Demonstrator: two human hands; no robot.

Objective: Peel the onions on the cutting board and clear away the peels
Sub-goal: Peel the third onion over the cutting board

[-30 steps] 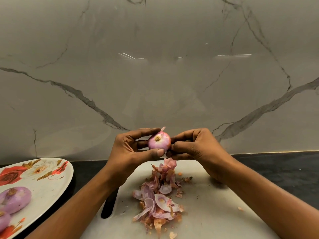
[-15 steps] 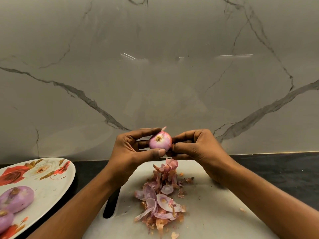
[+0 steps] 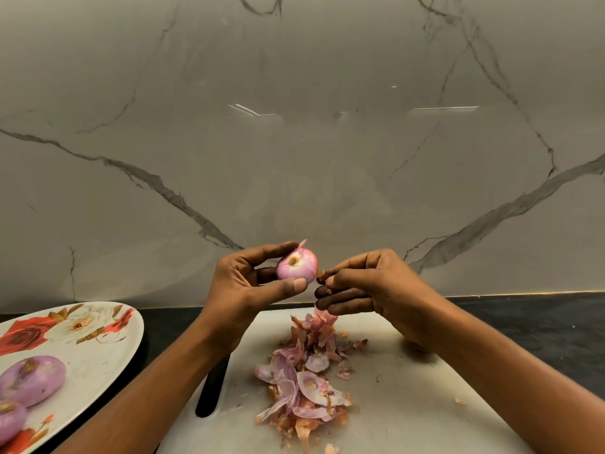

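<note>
While our left hand [image 3: 248,283] grips the onion [image 3: 297,264] between thumb and curled fingers, raised above the far end of the cutting board [image 3: 409,388], our right hand [image 3: 370,286] pinches a small scrap of skin [image 3: 322,275] just beside the bulb's right flank, its other fingers curled under.

We judge this onion nearly done. It shows pink and glossy, with only a wisp of skin left at its top. The next move calls for dropping the scrap, plucking that wisp, then carrying the onion left to the plate [image 3: 98,348], where two peeled onions [image 3: 31,380] lie at the near edge.

Clearing has not begun. The peels [image 3: 307,381] lie in a loose heap down the middle of the board, with crumbs strewn to the right. We see nothing in the way to the plate except a strip of dark counter [image 3: 523,322] to cross.
</note>
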